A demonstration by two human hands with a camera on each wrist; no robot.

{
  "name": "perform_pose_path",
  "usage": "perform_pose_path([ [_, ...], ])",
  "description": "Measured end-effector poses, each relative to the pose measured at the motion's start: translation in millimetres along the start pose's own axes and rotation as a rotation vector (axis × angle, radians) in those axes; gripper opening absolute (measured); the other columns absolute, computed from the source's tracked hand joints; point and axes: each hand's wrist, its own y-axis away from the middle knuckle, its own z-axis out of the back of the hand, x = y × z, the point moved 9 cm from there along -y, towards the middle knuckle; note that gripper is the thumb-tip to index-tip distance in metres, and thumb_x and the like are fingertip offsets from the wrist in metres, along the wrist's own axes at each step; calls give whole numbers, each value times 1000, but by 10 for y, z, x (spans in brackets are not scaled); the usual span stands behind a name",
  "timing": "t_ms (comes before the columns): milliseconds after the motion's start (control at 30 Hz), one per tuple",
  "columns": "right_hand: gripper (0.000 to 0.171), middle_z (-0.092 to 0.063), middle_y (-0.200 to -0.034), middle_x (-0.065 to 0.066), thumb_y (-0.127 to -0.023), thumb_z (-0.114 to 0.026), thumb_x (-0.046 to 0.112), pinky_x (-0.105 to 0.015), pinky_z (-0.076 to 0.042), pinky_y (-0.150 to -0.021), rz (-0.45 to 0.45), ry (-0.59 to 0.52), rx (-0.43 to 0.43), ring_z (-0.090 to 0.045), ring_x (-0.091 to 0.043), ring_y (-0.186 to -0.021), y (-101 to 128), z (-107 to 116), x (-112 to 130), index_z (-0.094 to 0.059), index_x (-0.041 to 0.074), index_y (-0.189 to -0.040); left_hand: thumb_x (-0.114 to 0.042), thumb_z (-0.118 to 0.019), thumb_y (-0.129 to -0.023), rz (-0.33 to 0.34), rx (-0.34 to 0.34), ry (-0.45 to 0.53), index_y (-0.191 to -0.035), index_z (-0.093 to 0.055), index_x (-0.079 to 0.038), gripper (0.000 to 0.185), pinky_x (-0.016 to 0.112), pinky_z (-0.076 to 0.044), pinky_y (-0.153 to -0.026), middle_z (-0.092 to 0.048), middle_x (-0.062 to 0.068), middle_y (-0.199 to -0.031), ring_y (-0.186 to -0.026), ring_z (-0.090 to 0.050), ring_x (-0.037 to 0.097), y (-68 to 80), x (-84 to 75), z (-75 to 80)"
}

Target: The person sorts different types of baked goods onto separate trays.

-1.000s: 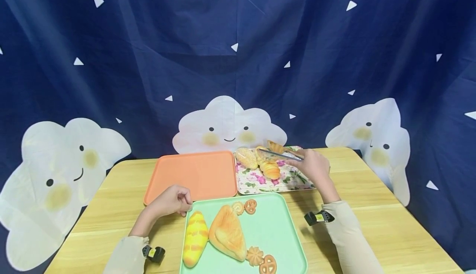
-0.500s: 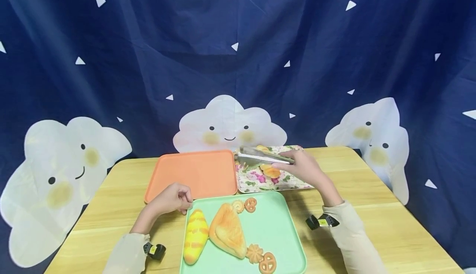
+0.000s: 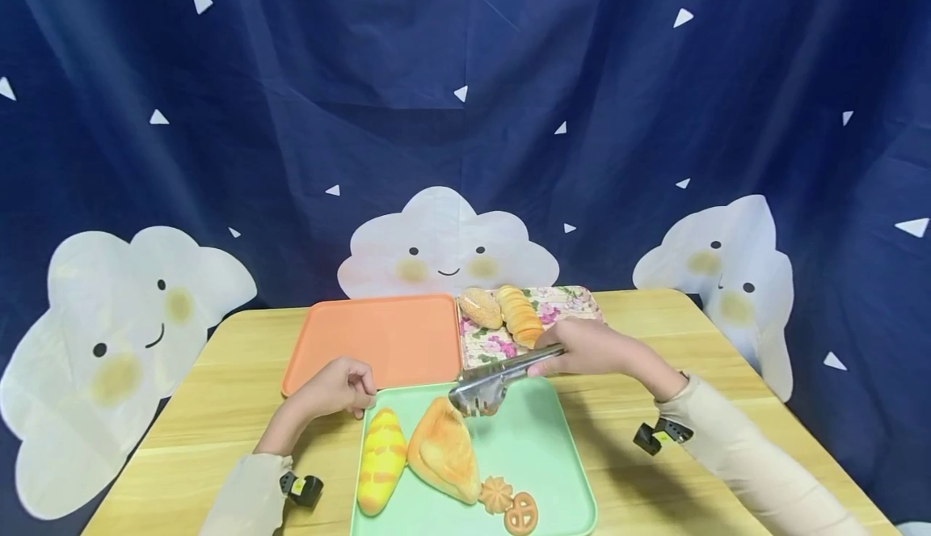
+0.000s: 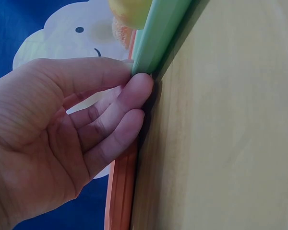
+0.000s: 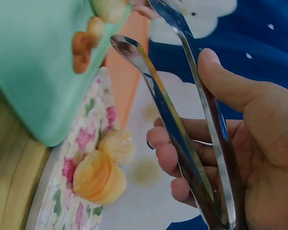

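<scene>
right hand (image 3: 592,350): we've got it gripping the metal tongs (image 3: 494,378), their tips open and held over the green tray (image 3: 538,455), by the small cookies
left hand (image 3: 336,389): fingers curled, pressed against that tray's corner on the desk (image 3: 727,423)
floral tray (image 3: 575,303): two bread rolls sitting on it
orange tray (image 3: 378,342): just behind our left hand
</scene>
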Motion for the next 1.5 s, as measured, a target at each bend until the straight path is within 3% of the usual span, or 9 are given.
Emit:
perform_pose_path([
  [67, 36, -36, -57, 16, -94, -67, 49, -19, -26, -51, 12, -14, 46, -27, 1, -51, 12, -50, 27, -70, 17, -78, 7, -72, -82, 1, -1, -2, -81, -65, 6, 8, 28, -54, -58, -59, 6, -64, -58, -65, 23, 1, -3, 3],
  [233, 36, -30, -57, 15, -95, -67, 46, -19, -23, -52, 53, -28, 81, -22, 1, -51, 39, -122, 106, -61, 19, -71, 7, -73, -82, 2, 2, 8, -81, -65, 6, 8, 28, -54, -58, -60, 6, -64, -58, -66, 23, 4, -5, 4],
  [567, 37, -35, -58, 16, -95, -69, 43, -17, -26, -52, 39, -66, 81, -27, 3, -52, 70, -238, 142, -62, 17, -70, 6, -73, -82, -3, 5, 18, -80, -65, 5, 8, 29, -55, -58, -59, 4, -64, -58, -66, 24, 14, 5, -10],
  [867, 39, -31, -56, 16, -93, -70, 47, -18, -22, -50, 13, -46, 95, -23, 1, -50, 72, -296, 128, -62, 19, -67, 5, -73, -82, -4, 3, 22, -80, -65, 5, 9, 28, -54, -57, -59, 4, -65, -59, -66, 24, 14, 6, -8],
  [1033, 38, -28, -56, 15, -89, -75, 47, -19, -20, -50, 25, 3, 28, -21, 1, -50, 30, -291, 124, -60, 21, -66, 5, -74, -82, -6, 1, 22, -80, -65, 5, 9, 27, -53, -56, -59, 4, -64, -58, -65, 23, 12, 10, -1],
  [1333, 31, -30, -51, 20, -81, -78, 55, -18, -19, -47, 26, 21, -80, -20, 3, -47, 45, -279, 70, -69, 29, -66, 6, -73, -82, 2, -4, 13, -80, -65, 4, 8, 27, -53, -57, -61, 4, -66, -57, -65, 21, 13, 14, -11],
  [1500, 25, -30, -51, 21, -81, -82, 46, -18, -16, -47, 32, 9, -135, -19, 4, -48, 79, -242, 59, -70, 30, -67, 5, -74, -82, 8, -10, 27, -80, -65, 4, 8, 27, -53, -56, -61, 4, -65, -57, -64, 21, 16, 14, -3],
])
